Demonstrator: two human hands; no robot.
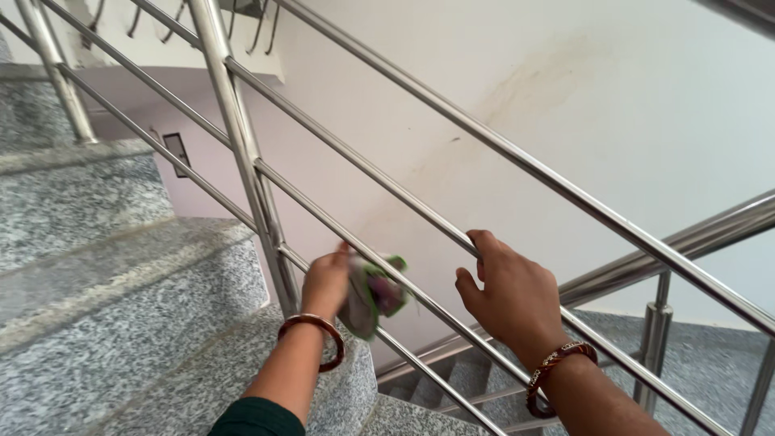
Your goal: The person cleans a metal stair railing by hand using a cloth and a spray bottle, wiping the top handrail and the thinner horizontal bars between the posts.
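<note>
Over on the left you've got the speckled grey granite stairs (121, 299) climbing up toward the top left corner, with a shiny stainless steel stair railing (517, 157) made of several round bars slanting down from upper left to lower right. A vertical steel post (246, 153) of that railing stands right at the edge of the steps, in the left half of the view.

Just right of the post's foot, the left hand (325, 278) is bunched around a crumpled rag, greyish with green and purple bits (373, 292), pressing it against one of the lower bars. The rag's a bit blurry, so I can't quite tell how much of it wraps round the bar. A brown bangle (316, 335) sits on that wrist, with a dark green sleeve (257, 418) at the bottom edge.

Further right, the right hand (508, 295) has its fingers curled over the next bar up, loosely hooked on rather than clamped, holding nothing else. A red and gold beaded bangle (557, 371) is on that wrist.

Behind it all is a plain off-white wall (565, 89) with a faint brownish stain.
</note>
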